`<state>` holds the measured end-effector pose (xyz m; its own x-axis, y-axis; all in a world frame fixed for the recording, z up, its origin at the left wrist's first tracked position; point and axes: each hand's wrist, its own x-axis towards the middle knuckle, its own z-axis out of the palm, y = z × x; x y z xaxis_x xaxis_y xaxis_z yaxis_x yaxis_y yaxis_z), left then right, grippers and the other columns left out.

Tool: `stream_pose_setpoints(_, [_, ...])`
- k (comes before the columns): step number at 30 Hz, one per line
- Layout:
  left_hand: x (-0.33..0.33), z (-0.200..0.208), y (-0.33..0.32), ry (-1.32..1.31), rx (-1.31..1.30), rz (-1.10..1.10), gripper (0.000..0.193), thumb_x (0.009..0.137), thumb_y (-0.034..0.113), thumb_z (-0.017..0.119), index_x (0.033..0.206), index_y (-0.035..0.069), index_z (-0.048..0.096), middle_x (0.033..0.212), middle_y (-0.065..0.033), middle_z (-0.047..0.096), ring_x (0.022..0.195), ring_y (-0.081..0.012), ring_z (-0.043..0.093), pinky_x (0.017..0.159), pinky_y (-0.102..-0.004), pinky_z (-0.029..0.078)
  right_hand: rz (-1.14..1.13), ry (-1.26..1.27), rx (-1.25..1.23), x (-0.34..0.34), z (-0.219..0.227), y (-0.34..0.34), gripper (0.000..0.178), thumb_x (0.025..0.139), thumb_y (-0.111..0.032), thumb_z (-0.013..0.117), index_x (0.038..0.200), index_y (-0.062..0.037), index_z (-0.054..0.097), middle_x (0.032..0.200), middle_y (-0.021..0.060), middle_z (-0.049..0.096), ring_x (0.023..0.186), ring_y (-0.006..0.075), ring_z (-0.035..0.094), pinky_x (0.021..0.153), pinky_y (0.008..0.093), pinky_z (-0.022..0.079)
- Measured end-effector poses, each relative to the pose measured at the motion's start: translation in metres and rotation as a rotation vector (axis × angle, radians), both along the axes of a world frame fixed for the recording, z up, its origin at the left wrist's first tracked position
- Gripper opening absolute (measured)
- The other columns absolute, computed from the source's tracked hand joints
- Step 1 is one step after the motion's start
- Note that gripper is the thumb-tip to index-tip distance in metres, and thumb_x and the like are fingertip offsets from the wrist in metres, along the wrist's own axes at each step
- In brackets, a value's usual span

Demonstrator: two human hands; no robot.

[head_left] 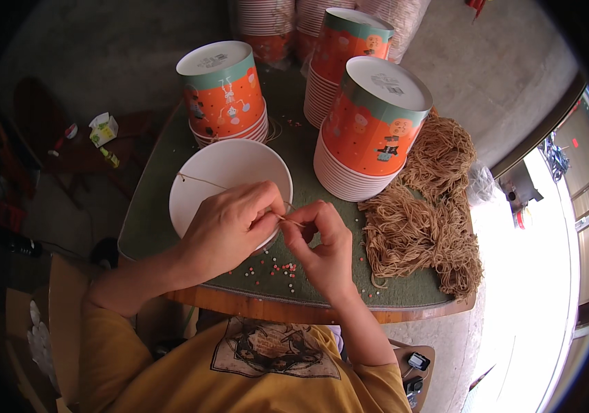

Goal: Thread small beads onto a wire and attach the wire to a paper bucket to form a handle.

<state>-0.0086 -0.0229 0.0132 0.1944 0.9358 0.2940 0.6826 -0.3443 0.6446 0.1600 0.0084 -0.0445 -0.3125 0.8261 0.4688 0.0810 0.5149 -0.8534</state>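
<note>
A white-walled paper bucket (253, 157) rests on the table with its mouth facing me. Brown twine (203, 182) runs from a small hole near its left rim across the opening to my hands. My left hand (234, 221), over the bucket's lower right part, pinches the twine between thumb and fingers. Close beside it, at the right rim, my right hand (323, 249) pinches the twine's end with thumb and forefinger. The fingers partly hide the twine where the hands meet. Whether it passes through a hole on this side I cannot tell.
Upside-down stacks of orange-and-green paper buckets stand at the back left (222, 93), the back (351, 51) and the right (377, 131). Heaped brown twine strings (422, 227) cover the table's right side. Small white and orange dots (284, 268) lie near the front edge.
</note>
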Motion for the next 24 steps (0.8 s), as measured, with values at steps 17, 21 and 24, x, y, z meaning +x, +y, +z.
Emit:
stream_pose_setpoints(17, [-0.002, -0.010, 0.006, -0.341, -0.067, -0.112, 0.016, 0.087, -0.004, 0.059, 0.099, 0.001, 0.051, 0.092, -0.0060, 0.062, 0.085, -0.0151, 0.064, 0.074, -0.0295, 0.052, 0.052, 0.120, -0.118, -0.001, -0.003, -0.002, 0.009, 0.089, -0.006, 0.064, 0.090, -0.0017, 0.056, 0.082, -0.0005, 0.059, 0.071, 0.0041, 0.052, 0.066, 0.0196, 0.044])
stream_pose_setpoints(21, [-0.001, -0.011, 0.004, -0.363, -0.101, -0.101, 0.024, 0.088, -0.005, 0.058, 0.109, 0.001, 0.047, 0.091, -0.0073, 0.062, 0.088, -0.0154, 0.065, 0.079, -0.0297, 0.052, -0.006, 0.202, -0.202, -0.004, -0.004, -0.001, 0.008, 0.089, -0.004, 0.063, 0.089, -0.0002, 0.056, 0.082, 0.0050, 0.062, 0.067, 0.0079, 0.058, 0.063, 0.0229, 0.049])
stream_pose_setpoints(24, [-0.001, -0.011, 0.004, -0.353, -0.117, -0.095, 0.028, 0.088, -0.004, 0.059, 0.112, 0.001, 0.046, 0.090, -0.0082, 0.062, 0.087, -0.0156, 0.065, 0.079, -0.0296, 0.052, -0.027, 0.211, -0.216, -0.006, -0.008, 0.000, 0.008, 0.089, -0.003, 0.064, 0.090, -0.0005, 0.056, 0.081, 0.0055, 0.063, 0.068, 0.0080, 0.059, 0.062, 0.0229, 0.049])
